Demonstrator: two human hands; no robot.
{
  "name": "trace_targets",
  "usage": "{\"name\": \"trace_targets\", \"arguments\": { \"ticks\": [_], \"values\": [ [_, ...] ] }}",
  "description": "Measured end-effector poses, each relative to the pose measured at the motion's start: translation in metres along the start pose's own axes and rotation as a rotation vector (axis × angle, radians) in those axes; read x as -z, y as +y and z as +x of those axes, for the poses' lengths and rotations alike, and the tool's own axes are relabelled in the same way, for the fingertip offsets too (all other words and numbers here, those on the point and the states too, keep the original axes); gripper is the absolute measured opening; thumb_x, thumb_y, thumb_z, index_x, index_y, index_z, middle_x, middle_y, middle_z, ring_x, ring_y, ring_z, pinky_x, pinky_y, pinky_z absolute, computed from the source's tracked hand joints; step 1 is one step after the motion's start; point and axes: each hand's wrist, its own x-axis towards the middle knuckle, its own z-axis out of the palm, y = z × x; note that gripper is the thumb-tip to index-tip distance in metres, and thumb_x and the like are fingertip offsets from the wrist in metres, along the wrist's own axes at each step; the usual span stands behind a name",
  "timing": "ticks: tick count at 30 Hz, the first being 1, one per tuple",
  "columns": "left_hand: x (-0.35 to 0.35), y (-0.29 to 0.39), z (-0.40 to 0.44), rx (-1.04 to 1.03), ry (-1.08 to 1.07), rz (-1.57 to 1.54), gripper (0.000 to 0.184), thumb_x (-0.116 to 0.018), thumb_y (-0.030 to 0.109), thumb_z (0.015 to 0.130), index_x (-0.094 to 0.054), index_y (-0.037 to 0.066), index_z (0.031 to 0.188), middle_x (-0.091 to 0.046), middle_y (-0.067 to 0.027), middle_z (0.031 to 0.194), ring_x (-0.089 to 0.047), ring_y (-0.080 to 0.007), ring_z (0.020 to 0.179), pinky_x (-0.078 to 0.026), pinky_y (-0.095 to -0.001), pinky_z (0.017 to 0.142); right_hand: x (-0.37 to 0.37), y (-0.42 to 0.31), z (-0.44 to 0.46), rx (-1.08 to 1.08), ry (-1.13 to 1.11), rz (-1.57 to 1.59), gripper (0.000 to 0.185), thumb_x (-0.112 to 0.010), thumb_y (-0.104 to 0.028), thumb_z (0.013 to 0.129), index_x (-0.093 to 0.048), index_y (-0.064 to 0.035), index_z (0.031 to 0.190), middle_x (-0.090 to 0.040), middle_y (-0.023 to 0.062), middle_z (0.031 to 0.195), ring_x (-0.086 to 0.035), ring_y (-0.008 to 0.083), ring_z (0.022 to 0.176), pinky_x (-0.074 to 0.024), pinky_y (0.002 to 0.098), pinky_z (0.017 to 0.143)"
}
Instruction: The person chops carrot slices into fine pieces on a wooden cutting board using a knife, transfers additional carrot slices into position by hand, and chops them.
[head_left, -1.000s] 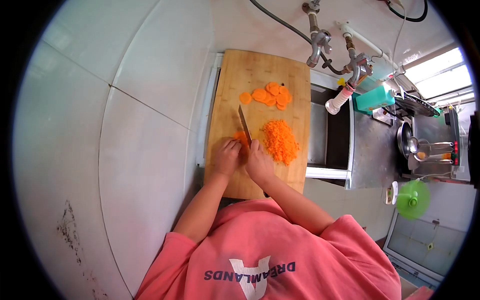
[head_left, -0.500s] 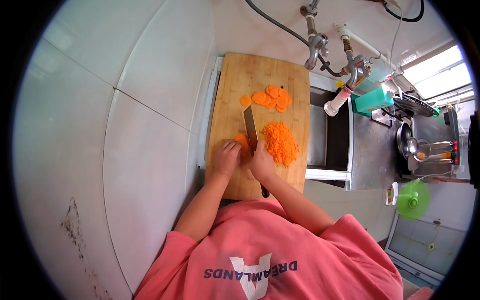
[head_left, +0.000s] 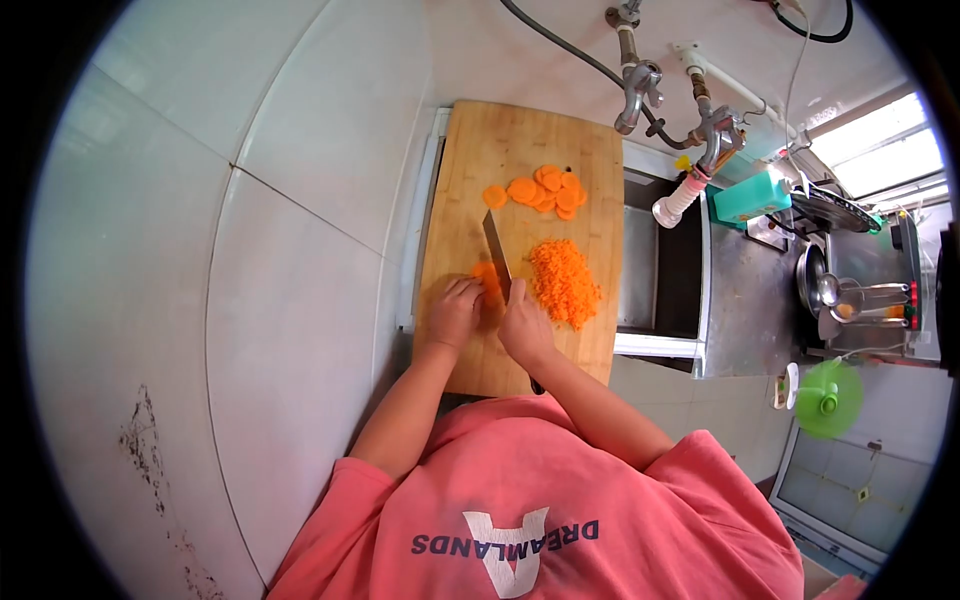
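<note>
A wooden cutting board (head_left: 465,150) lies under both hands. My left hand (head_left: 455,312) has its fingers curled over some orange carrot slices (head_left: 488,280), pressing them to the board. Wrapped round a kitchen knife (head_left: 497,248) is my right hand (head_left: 525,328), with the blade pointing away from me right beside those slices. The black handle end shows behind my wrist. A heap of finely chopped carrot (head_left: 565,285) sits to the right of the blade. Farther up the board, round carrot slices (head_left: 548,190) lie in an overlapping group.
White wall tiles (head_left: 300,200) rise close on the left. To the right of the board are a sink (head_left: 637,260) and a metal counter (head_left: 745,310) with pans and ladles. Taps (head_left: 640,90) hang above, and a green fan (head_left: 828,400) stands lower right.
The knife blade has turned slightly, showing less of its flat side, and its handle end is more covered by my right wrist. My left hand stays on the carrot slices.
</note>
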Motion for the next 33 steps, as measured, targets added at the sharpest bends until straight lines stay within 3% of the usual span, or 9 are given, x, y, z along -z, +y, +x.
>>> {"name": "trace_targets", "arguments": {
  "ticks": [21,33],
  "values": [
    [0.003,0.001,0.002,-0.003,-0.017,0.018,0.021,-0.058,-0.005,0.066,-0.066,0.002,0.084,-0.066,-0.0098,0.094,-0.061,-0.0256,0.093,-0.050,-0.0337,0.081,-0.003,-0.006,0.002,-0.034,-0.062,-0.078,0.032,-0.050,0.002,0.076,-0.034,0.0003,0.104,-0.057,0.0287,0.090,-0.059,0.0467,0.077,-0.0478,0.0523,0.065],
    [0.002,0.003,0.003,-0.025,-0.009,0.028,0.016,-0.060,-0.002,0.069,-0.065,0.002,0.083,-0.065,-0.0098,0.089,-0.060,-0.0266,0.090,-0.050,-0.0343,0.079,-0.009,0.000,0.004,-0.048,0.012,-0.002,0.037,-0.051,0.002,0.073,-0.032,-0.0003,0.105,-0.058,0.0297,0.085,-0.059,0.0459,0.075,-0.0470,0.0526,0.062]
  ]
}}
